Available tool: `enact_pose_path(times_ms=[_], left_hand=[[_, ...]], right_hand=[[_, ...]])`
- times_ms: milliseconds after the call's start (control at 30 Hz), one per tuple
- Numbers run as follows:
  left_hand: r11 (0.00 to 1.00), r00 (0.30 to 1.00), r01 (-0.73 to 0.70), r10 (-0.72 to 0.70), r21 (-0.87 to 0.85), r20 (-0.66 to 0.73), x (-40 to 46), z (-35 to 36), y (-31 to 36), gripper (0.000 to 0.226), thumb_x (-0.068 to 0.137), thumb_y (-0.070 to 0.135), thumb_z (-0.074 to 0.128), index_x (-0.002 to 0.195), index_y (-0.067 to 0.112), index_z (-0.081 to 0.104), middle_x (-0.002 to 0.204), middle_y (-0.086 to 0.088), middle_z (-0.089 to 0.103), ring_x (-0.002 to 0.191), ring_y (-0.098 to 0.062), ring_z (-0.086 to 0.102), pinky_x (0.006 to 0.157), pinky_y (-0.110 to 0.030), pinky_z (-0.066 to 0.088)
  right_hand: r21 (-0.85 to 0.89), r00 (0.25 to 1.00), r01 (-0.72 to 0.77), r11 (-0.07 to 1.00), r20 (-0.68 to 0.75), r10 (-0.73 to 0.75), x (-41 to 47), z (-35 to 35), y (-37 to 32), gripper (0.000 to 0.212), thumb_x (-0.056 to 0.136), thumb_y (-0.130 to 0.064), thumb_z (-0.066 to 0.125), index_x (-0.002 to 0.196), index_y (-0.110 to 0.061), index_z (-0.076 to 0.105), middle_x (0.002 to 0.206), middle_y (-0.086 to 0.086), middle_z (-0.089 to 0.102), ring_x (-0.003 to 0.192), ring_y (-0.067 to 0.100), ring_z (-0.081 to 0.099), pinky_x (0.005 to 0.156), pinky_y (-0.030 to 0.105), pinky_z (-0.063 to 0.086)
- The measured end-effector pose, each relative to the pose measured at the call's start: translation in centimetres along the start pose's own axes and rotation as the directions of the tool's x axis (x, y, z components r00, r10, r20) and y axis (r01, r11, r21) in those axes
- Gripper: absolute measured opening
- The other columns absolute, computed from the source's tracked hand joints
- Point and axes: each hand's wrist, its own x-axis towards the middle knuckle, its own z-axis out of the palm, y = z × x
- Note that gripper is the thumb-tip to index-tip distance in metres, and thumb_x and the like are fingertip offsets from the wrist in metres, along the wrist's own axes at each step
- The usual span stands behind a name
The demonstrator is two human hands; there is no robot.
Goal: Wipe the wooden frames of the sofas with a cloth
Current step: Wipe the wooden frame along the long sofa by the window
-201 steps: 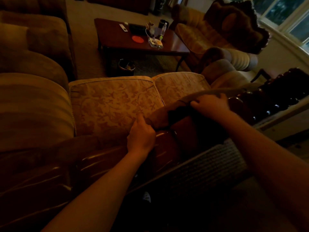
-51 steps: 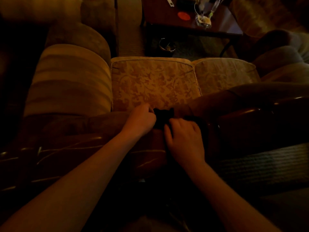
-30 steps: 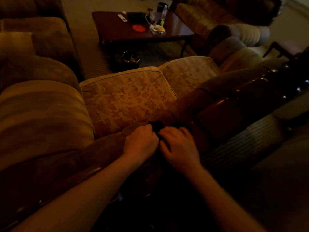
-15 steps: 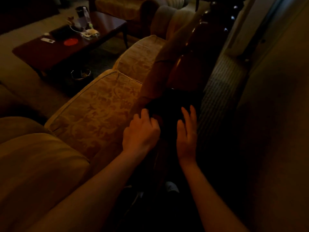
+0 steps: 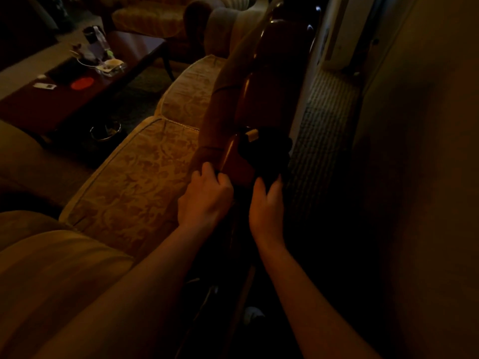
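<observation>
While draped on wooden frame (image 5: 261,81), cloth (image 5: 267,154) beyond fingers (image 5: 274,185)

Cloth (image 5: 264,149) on sofa frame (image 5: 274,73), cushions (image 5: 134,182) left, table (image 5: 77,92) beyond.

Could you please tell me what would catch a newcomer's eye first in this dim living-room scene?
First, the two bare forearms reaching to the glossy reddish wooden sofa frame at centre, where the right hand touches a dark cloth draped over the rail and the left hand rests beside it. Next, the gold floral seat cushion to the left. Farther back left stands a cluttered dark wooden coffee table.
</observation>
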Motion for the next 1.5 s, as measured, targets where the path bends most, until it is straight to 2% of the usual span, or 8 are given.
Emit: enact_pose_path(times_ms=[133,267,367,600,867,1000,1233,1500], left_hand=[[1.000,1.000,0.009,-0.009,0.000,-0.007,-0.1,-0.1,0.1,0.027,0.095,0.036,0.032,0.112,0.020,0.044,0.100,-0.006,0.051,0.086,-0.027,0.052,0.083,-0.047,0.043],[1.000,1.000,0.025,-0.025,-0.011,0.006,-0.1,-0.1,0.2,0.030,0.094,0.038,0.032,0.116,0.021,0.043,0.104,-0.007,0.053,0.088,-0.027,0.053,0.086,-0.051,0.044],[0.999,0.999,0.041,-0.040,-0.026,0.018,0.1,-0.2,0.2,0.032,0.094,0.038,0.031,0.118,0.021,0.042,0.106,-0.008,0.052,0.091,-0.029,0.053,0.088,-0.053,0.044],[0.998,0.999,0.049,-0.048,-0.045,0.020,0.2,-0.2,0.0,0.028,0.093,0.039,0.031,0.114,0.025,0.043,0.106,-0.007,0.054,0.091,-0.028,0.055,0.088,-0.054,0.044],[0.998,0.999,0.019,-0.018,-0.060,0.027,0.0,-0.4,0.0,0.030,0.095,0.035,0.031,0.116,0.019,0.045,0.109,-0.009,0.052,0.091,-0.027,0.053,0.090,-0.053,0.043],[0.999,0.999,0.030,-0.031,-0.021,-0.016,0.0,-0.3,0.2,0.033,0.096,0.035,0.030,0.118,0.017,0.046,0.112,-0.010,0.053,0.092,-0.027,0.053,0.087,-0.049,0.044],[0.998,0.999,0.048,-0.049,-0.049,-0.016,0.0,-0.5,0.3,0.032,0.095,0.034,0.031,0.117,0.016,0.048,0.113,-0.010,0.053,0.094,-0.027,0.053,0.089,-0.051,0.042],[0.971,0.996,0.083,-0.090,-0.225,-0.023,0.1,-0.9,0.1,0.028,0.094,0.032,0.033,0.106,0.018,0.054,0.101,-0.008,0.058,0.087,-0.025,0.055,0.087,-0.051,0.045]], right_hand=[[-0.073,0.991,-0.122,0.990,0.041,0.125,-5.7,-1.1,1.6,0.050,0.099,-0.031,0.040,0.144,-0.012,0.032,0.145,0.003,0.038,0.136,0.013,0.032,0.107,0.015,0.017],[-0.086,0.990,-0.138,0.987,0.015,0.139,2.8,0.6,-0.6,0.041,0.097,-0.021,0.044,0.134,-0.005,0.044,0.130,0.014,0.053,0.122,0.028,0.050,0.103,0.034,0.037],[-0.089,0.989,-0.145,0.985,0.011,0.146,7.6,1.4,-1.8,0.037,0.099,-0.022,0.040,0.132,-0.005,0.044,0.126,0.012,0.054,0.116,0.027,0.052,0.089,0.026,0.039],[-0.127,0.976,-0.210,0.969,0.033,0.216,-0.3,-0.2,0.4,0.040,0.099,-0.025,0.043,0.135,-0.008,0.042,0.130,0.009,0.052,0.121,0.024,0.049,0.102,0.028,0.036],[-0.095,0.981,-0.189,0.977,0.029,0.192,6.8,0.5,-3.2,0.040,0.101,-0.032,0.036,0.130,-0.005,0.043,0.117,0.006,0.053,0.093,0.014,0.052,0.078,0.025,0.038],[-0.110,0.984,-0.168,0.980,0.035,0.173,1.7,-0.1,-1.2,0.033,0.098,-0.023,0.044,0.126,-0.007,0.047,0.116,0.005,0.055,0.106,0.020,0.055,0.094,0.032,0.043],[-0.197,0.951,-0.288,0.937,0.053,0.304,0.9,-0.4,-1.9,0.032,0.100,-0.031,0.038,0.119,-0.007,0.048,0.109,0.006,0.055,0.095,0.019,0.055,0.083,0.032,0.044],[-0.310,0.984,-0.105,0.945,0.107,0.145,-1.6,-0.7,-1.2,0.031,0.096,-0.018,0.046,0.122,-0.001,0.049,0.121,0.012,0.053,0.112,0.025,0.054,0.096,0.037,0.044]])
